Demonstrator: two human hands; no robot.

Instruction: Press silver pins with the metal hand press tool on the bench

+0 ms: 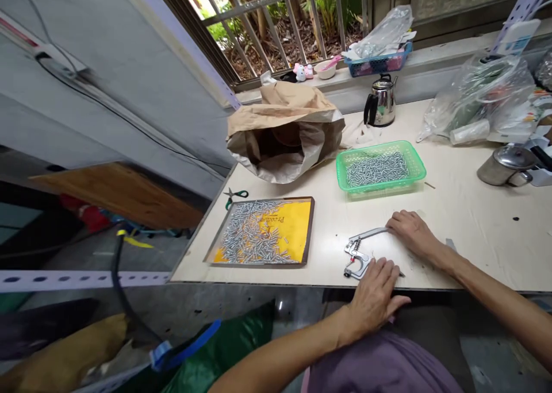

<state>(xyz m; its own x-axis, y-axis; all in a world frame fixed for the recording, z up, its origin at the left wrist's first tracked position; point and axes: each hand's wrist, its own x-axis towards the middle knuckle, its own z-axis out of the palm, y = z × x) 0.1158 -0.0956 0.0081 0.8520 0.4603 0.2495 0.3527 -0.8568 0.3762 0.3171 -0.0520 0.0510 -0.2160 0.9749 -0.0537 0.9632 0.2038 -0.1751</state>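
Note:
A pair of metal pliers [360,258] with a coil spring and a small red part lies on the table, its handles spread apart and its jaw toward the left. My left hand [376,294] rests at the table's front edge, fingers over the lower handle and thumb stuck out to the side. Around the end of the upper handle curl the fingers of my right hand [413,236]. Left of the pliers, small silvery metal pieces [248,238] cover much of a shallow tray with a yellow bottom [297,223]. More such pieces fill a green plastic basket [416,177] behind.
Green-handled scissors [235,195] lie beside the tray. An open brown paper bag [293,117] stands at the back left. Toward the window are a metal kettle [382,101] and a blue basket [377,64]. A steel lidded mug [504,166] and plastic bags [478,97] occupy the right.

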